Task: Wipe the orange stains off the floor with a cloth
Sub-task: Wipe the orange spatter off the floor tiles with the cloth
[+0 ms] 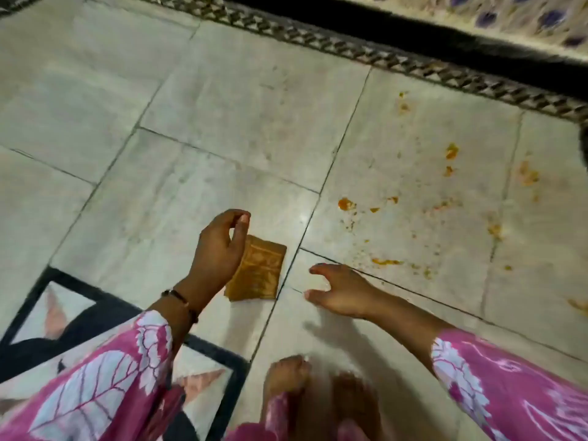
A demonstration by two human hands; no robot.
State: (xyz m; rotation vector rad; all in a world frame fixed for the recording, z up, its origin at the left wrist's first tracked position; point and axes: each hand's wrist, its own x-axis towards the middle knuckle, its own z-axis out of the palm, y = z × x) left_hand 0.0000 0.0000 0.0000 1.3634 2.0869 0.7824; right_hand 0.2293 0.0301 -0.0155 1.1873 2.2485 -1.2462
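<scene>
A folded brown-orange cloth [259,272] lies flat on the pale marble floor [222,106], partly hidden by my left hand [219,246]. That hand hovers above it with fingers loosely curled and holds nothing. My right hand [337,291] is just right of the cloth, fingers spread toward it, not touching it. Orange stains [346,204] and crumbs are scattered over the tiles to the right, with more orange stains further out [451,151] and a smear [385,261] near a tile joint.
My bare feet [288,374] stand on the floor below the hands. A mat with a black border [105,297] lies at the lower left. A patterned black-edged rug [413,63] runs along the top right.
</scene>
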